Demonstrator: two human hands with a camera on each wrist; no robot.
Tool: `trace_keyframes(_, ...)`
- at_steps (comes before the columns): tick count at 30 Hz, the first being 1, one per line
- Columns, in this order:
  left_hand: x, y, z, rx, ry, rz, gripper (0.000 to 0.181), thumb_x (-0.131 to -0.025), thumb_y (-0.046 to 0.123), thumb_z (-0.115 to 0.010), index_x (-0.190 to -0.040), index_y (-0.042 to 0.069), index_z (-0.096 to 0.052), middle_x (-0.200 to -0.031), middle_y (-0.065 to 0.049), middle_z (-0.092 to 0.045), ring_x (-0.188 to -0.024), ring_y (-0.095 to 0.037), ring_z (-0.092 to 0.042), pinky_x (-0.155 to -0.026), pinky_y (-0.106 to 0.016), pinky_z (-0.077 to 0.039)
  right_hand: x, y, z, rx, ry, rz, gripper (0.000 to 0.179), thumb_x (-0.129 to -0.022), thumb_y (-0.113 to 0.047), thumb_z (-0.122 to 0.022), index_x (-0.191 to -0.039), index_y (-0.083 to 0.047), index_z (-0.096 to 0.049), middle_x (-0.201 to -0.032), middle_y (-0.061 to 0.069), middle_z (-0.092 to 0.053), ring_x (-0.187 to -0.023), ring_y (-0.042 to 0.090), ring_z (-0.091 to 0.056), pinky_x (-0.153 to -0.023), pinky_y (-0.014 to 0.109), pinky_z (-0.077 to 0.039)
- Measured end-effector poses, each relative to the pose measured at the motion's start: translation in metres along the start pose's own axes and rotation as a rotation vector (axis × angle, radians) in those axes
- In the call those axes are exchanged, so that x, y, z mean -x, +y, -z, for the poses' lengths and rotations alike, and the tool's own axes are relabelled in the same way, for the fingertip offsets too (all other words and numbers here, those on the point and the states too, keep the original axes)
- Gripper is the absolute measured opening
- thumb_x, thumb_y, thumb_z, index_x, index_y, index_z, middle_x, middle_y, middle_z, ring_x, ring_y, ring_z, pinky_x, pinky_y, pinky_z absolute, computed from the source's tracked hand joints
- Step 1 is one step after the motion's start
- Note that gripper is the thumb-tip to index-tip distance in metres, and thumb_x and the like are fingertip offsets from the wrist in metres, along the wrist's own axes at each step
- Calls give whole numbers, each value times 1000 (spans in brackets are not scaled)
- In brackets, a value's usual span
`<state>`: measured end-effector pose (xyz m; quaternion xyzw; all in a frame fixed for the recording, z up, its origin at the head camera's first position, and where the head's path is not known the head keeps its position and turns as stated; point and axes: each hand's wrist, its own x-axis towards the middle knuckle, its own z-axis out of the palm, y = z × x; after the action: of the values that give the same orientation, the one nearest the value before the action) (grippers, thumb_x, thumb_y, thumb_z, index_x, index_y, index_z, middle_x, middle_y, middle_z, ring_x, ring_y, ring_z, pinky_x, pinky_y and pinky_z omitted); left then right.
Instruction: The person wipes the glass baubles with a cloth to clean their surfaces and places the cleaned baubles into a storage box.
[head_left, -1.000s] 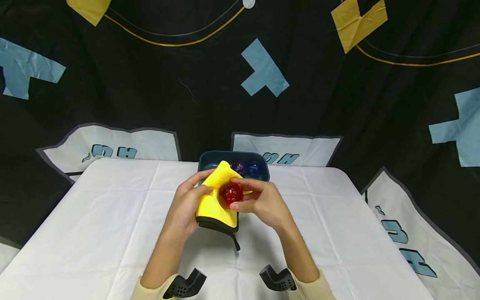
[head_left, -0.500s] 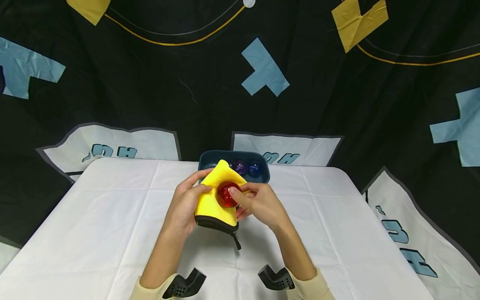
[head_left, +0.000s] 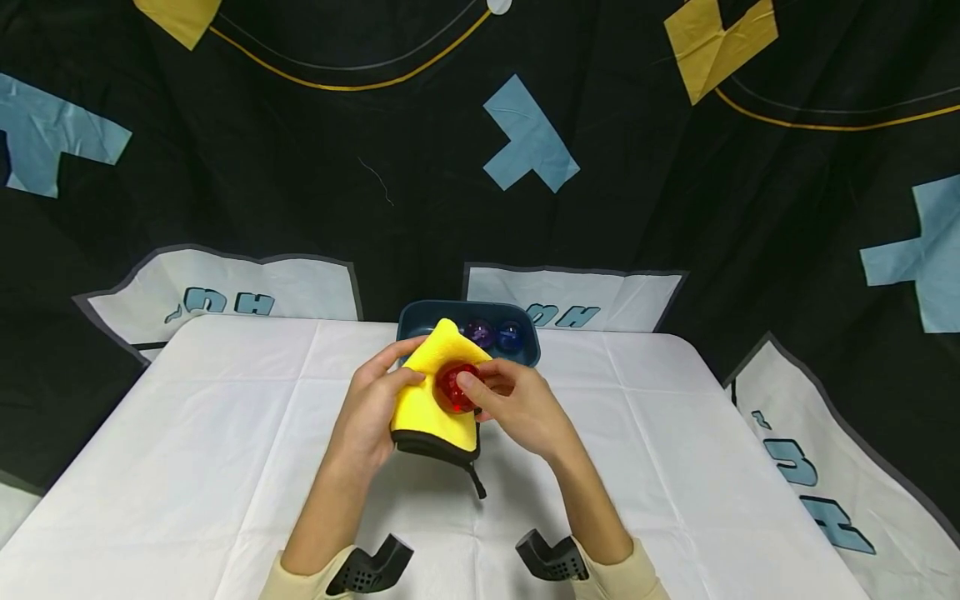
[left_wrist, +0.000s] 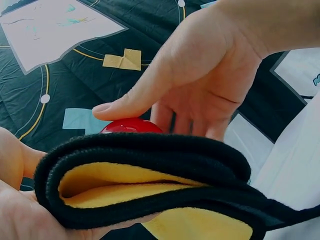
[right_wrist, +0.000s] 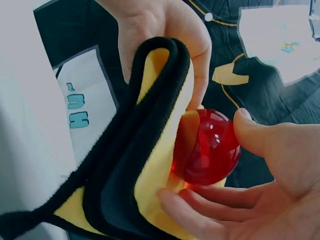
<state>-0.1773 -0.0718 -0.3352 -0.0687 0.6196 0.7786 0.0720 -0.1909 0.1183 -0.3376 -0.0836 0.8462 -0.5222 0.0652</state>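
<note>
In the head view my left hand grips a folded yellow cloth with black edging and a hanging loop. A glossy, see-through red ball lies against the cloth's face. My right hand pinches that ball, thumb on its front and fingers behind. From the right wrist the red ball shows pressed to the yellow side, with the thumb at its upper right and fingers beneath. The left wrist view shows only the ball's top above the black-edged folds.
Behind the hands, a dark blue tray stands near the far edge of the white-covered table. It holds a purple ball and a blue ball. A black patterned curtain hangs beyond the table.
The right thumb has gone from below the red ball to its front, and the ball has turned and shifted slightly left. The left hand keeps its hold on the cloth.
</note>
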Motion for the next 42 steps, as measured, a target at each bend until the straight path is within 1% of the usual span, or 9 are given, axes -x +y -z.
trace_keyframes(5,0,0,0,5,-9,2,49,-95,13,-55,-142,25,-57,-149,-9,-41,-126,-31,-48,-93,-37,-58,5,-2,-2,-43,74,130,38,-93,-34,-73,-126,-17,-68,-124,6,-69,-109,26,-69,-87,38,-61)
trace_keyframes(9,-1,0,-1,1,-12,4,49,-94,13,-55,-142,25,-56,-149,-10,-41,-126,-32,-47,-93,-37,-57,7,-3,0,-29,68,183,34,-93,-30,-73,-127,-21,-71,-127,3,-70,-113,28,-66,-89,37,-60)
trace_keyframes(15,-1,0,1,16,-20,-8,49,-94,12,-55,-142,24,-56,-149,-10,-41,-126,-31,-47,-94,-37,-57,9,-5,9,-125,-93,144,56,-85,-12,-80,-138,-19,-65,-136,6,-64,-114,29,-63,-88,36,-60)
trace_keyframes(17,0,0,1,15,-24,-14,49,-94,11,-55,-142,23,-56,-149,-10,-41,-126,-31,-47,-93,-36,-58,8,-5,11,-136,-119,144,62,-81,-5,-82,-139,-18,-63,-138,7,-63,-114,30,-64,-88,37,-60)
trace_keyframes(24,1,-1,0,-8,-20,-9,49,-94,12,-57,-142,24,-57,-148,-9,-41,-125,-30,-49,-95,-38,-57,7,-4,10,-91,-37,73,58,-76,-8,-86,-131,-20,-70,-128,6,-69,-103,26,-71,-84,37,-62)
trace_keyframes(29,1,-1,0,-7,-17,-11,49,-94,12,-56,-141,24,-57,-147,-10,-42,-124,-30,-49,-93,-36,-58,5,-2,8,-96,-12,18,55,-78,-16,-87,-129,-14,-70,-115,10,-73,-95,25,-74,-83,38,-62)
trace_keyframes(34,1,0,1,-8,-11,-16,48,-94,13,-56,-140,24,-58,-147,-9,-43,-124,-30,-48,-92,-34,-58,3,-1,5,-99,-32,-56,54,-84,-27,-83,-130,-6,-64,-99,12,-76,-76,24,-75,-77,36,-62)
trace_keyframes(37,1,0,1,-9,-6,-18,47,-94,13,-56,-140,24,-58,-147,-9,-43,-125,-30,-47,-92,-35,-57,1,0,4,-102,-58,-71,54,-87,-32,-79,-128,-1,-62,-89,13,-76,-65,25,-73,-73,36,-62)
trace_keyframes(42,1,0,3,1,-11,-18,48,-95,12,-55,-141,24,-57,-148,-9,-43,-125,-31,-47,-94,-36,-57,0,1,4,-87,-75,-59,54,-88,-36,-78,-125,0,-62,-85,13,-76,-65,26,-74,-77,36,-62)
